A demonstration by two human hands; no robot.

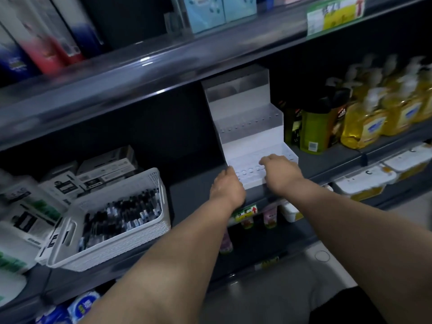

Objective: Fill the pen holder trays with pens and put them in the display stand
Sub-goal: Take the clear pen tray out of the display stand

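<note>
Both hands are gripping the lowest pen holder tray (250, 160) of the white stepped display stand (245, 113). The left hand (226, 187) is curling its fingers round the tray's front left corner. The right hand (280, 170) is lying knuckles-up over the tray's right half, fingers bent down onto it and thumb against the front face. A row of round holes is showing on the tray between the two hands, with no pens standing in them.

The stand is sitting on a dark grey metal shelf (191, 195), its front tier close to the shelf edge and its top reaching just under the shelf above (140, 73). Left of the stand, well apart from it, a white plastic basket (131, 244) is holding a heap of dark pens (121, 213) and is overhanging the shelf edge slightly. Behind and left of the basket, black-and-white boxes (105, 164) are lying stacked.

Right of the stand, a green bottle (314, 132) is standing just beside it, then rows of yellow pump bottles (364, 127). A green and yellow price tag (245, 212) is hanging at the shelf edge below the left wrist. Pale blue boxes (217, 10) are standing on the upper shelf, and grey floor (268, 300) is showing beneath the arms.
</note>
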